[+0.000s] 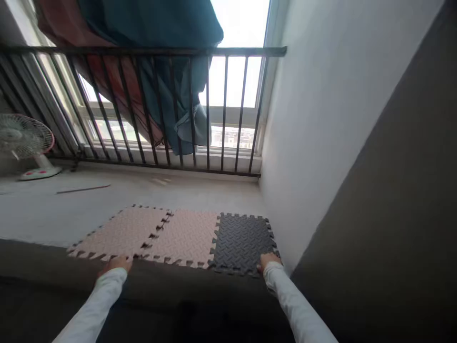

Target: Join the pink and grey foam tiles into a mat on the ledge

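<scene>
Three foam mat tiles with jigsaw edges lie in a row on the ledge: a pink foam mat tile point(117, 232) on the left, another pink foam mat tile point(183, 236) in the middle and a dark grey foam mat tile point(243, 242) on the right. Gaps show along the seam between the two pink ones. My left hand point(116, 263) is closed at the front edge of the left pink tile. At the near right corner of the dark tile, my right hand point(268, 262) grips its edge. The fingertips of both hands are hidden.
A metal railing point(171, 169) runs behind the ledge point(200, 190), with a hanging teal and reddish cloth point(150, 28) by the window. A white wall point(300, 143) bounds the right side. An electric fan point(39, 162) and a thin strip point(84, 189) are at left.
</scene>
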A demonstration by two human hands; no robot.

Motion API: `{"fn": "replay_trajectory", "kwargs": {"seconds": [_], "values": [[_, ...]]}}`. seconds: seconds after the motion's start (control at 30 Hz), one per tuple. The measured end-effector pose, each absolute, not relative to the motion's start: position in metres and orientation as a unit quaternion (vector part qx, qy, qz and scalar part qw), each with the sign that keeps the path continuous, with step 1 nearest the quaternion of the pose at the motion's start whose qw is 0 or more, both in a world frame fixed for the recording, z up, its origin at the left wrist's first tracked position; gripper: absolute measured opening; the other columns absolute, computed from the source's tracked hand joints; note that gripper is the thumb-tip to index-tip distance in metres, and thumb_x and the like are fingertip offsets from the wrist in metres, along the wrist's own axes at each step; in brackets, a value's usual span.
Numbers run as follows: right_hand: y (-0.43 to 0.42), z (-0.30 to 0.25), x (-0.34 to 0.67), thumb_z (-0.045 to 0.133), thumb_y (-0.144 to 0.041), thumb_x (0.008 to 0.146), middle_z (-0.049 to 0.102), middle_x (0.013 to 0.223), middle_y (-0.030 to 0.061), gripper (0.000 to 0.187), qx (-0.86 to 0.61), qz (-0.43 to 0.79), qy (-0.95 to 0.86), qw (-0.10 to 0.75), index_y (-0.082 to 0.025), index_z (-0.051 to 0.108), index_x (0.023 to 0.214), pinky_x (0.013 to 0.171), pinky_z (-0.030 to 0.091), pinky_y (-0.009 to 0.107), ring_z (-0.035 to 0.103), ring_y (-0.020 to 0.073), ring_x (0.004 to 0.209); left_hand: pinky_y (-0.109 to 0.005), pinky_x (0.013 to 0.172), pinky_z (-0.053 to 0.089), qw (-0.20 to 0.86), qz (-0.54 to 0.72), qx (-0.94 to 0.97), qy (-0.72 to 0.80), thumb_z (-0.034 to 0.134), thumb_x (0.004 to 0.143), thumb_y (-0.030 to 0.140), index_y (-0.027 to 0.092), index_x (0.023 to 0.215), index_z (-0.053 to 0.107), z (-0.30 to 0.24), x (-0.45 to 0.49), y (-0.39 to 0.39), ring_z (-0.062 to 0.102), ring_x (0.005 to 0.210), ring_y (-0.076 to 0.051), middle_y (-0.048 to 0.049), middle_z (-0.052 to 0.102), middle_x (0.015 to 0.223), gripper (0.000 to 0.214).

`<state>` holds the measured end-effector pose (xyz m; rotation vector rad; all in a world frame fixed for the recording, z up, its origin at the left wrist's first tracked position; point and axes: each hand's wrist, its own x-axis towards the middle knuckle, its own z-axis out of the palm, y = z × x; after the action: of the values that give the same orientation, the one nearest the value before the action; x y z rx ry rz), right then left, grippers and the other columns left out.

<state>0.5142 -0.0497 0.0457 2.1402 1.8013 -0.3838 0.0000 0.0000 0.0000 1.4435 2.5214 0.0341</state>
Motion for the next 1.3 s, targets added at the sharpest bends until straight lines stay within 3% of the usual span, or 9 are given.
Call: {"fn": "replay_trajectory", "kwargs": {"seconds": [0.17, 0.3, 0.5, 0.6, 0.73, 0.9, 1.0, 1.17, 1.3], "values": [[-0.053, 0.045, 0.515, 0.055, -0.033, 0.07, 0.056, 0.112, 0.0181, 0.04, 0.763, -0.126, 0.615, 0.152, -0.012, 0.059, 0.105, 0.085, 0.041, 0.039, 0.047, 0.0284, 0.11, -0.026, 0.056, 0.039, 0.086, 0.057, 0.538, 0.837, 0.041, 0.064, 0.041, 0.019, 0.064, 0.053, 0.036, 0.024, 0.006, 0.056, 0.067, -0.02, -0.0093, 0.064, 0.078, 0.026], [-0.054, 0.04, 0.516, 0.054, -0.033, 0.071, 0.051, 0.118, 0.0188, 0.042, 0.772, -0.124, 0.607, 0.143, -0.012, 0.057, 0.108, 0.087, 0.039, 0.04, 0.043, 0.0283, 0.114, -0.022, 0.054, 0.037, 0.04, 0.213, 0.546, 0.809, 0.044, 0.061, 0.047, 0.02, 0.06, 0.049, 0.061, 0.075, 0.004, 0.052, 0.061, -0.015, -0.0016, 0.058, 0.064, 0.027], [-0.053, 0.037, 0.515, 0.055, -0.033, 0.071, 0.046, 0.123, 0.0195, 0.046, 0.781, -0.129, 0.596, 0.135, -0.012, 0.055, 0.111, 0.089, 0.038, 0.041, 0.041, 0.0294, 0.115, -0.023, 0.059, 0.041, 0.057, 0.359, 0.57, 0.737, 0.042, 0.066, 0.045, 0.019, 0.067, 0.055, 0.069, 0.198, -0.002, 0.053, 0.061, -0.013, -0.0003, 0.057, 0.062, 0.029], [-0.053, 0.037, 0.515, 0.056, -0.034, 0.07, 0.048, 0.122, 0.0184, 0.045, 0.784, -0.128, 0.593, 0.133, -0.014, 0.056, 0.11, 0.089, 0.038, 0.041, 0.041, 0.029, 0.115, -0.026, 0.069, 0.045, 0.131, 0.366, 0.677, 0.626, 0.036, 0.073, 0.043, 0.018, 0.08, 0.06, 0.056, 0.272, -0.015, 0.057, 0.071, -0.015, -0.0046, 0.063, 0.075, 0.036], [-0.055, 0.037, 0.516, 0.054, -0.036, 0.071, 0.042, 0.127, 0.0201, 0.05, 0.787, -0.121, 0.588, 0.139, -0.012, 0.051, 0.115, 0.089, 0.039, 0.041, 0.038, 0.0283, 0.118, -0.026, 0.092, 0.037, 0.177, 0.249, 0.84, 0.449, 0.041, 0.073, 0.036, 0.021, 0.115, 0.051, 0.031, 0.333, -0.032, 0.049, 0.106, -0.017, -0.0054, 0.056, 0.115, 0.045], [-0.058, 0.039, 0.513, 0.052, -0.036, 0.073, 0.037, 0.129, 0.0239, 0.057, 0.782, -0.124, 0.591, 0.152, -0.007, 0.044, 0.121, 0.089, 0.038, 0.041, 0.036, 0.0294, 0.119, -0.045, 0.102, 0.019, 0.109, 0.012, 0.725, 0.68, 0.05, 0.067, 0.04, 0.014, 0.132, 0.027, 0.011, 0.306, -0.014, 0.021, 0.127, -0.025, -0.0119, 0.025, 0.14, 0.073], [-0.057, 0.042, 0.512, 0.054, -0.032, 0.072, 0.039, 0.127, 0.0244, 0.052, 0.782, -0.132, 0.59, 0.148, -0.008, 0.049, 0.117, 0.09, 0.038, 0.041, 0.037, 0.0302, 0.118, -0.053, 0.101, 0.012, 0.118, -0.066, 0.662, 0.737, 0.046, 0.063, 0.057, 0.018, 0.135, 0.017, 0.004, 0.277, 0.0, 0.003, 0.131, -0.027, -0.0068, 0.005, 0.144, 0.087], [-0.047, 0.045, 0.512, 0.057, -0.035, 0.068, 0.046, 0.123, 0.0218, 0.052, 0.802, -0.159, 0.563, 0.126, -0.012, 0.052, 0.115, 0.085, 0.041, 0.039, 0.044, 0.0289, 0.113, -0.059, 0.098, 0.008, 0.15, -0.116, 0.668, 0.719, 0.043, 0.054, 0.07, 0.027, 0.134, 0.015, -0.002, 0.264, 0.002, -0.003, 0.13, -0.029, -0.003, 0.0, 0.144, 0.095], [-0.025, 0.032, 0.505, 0.057, -0.048, 0.066, 0.026, 0.138, 0.0163, 0.073, 0.808, -0.135, 0.572, 0.042, -0.022, 0.031, 0.13, 0.094, 0.031, 0.044, 0.025, 0.029, 0.125, -0.059, 0.097, 0.009, 0.163, -0.138, 0.68, 0.701, 0.046, 0.048, 0.071, 0.028, 0.134, 0.011, -0.001, 0.265, 0.001, -0.006, 0.13, -0.03, -0.0021, -0.004, 0.144, 0.103]]}}
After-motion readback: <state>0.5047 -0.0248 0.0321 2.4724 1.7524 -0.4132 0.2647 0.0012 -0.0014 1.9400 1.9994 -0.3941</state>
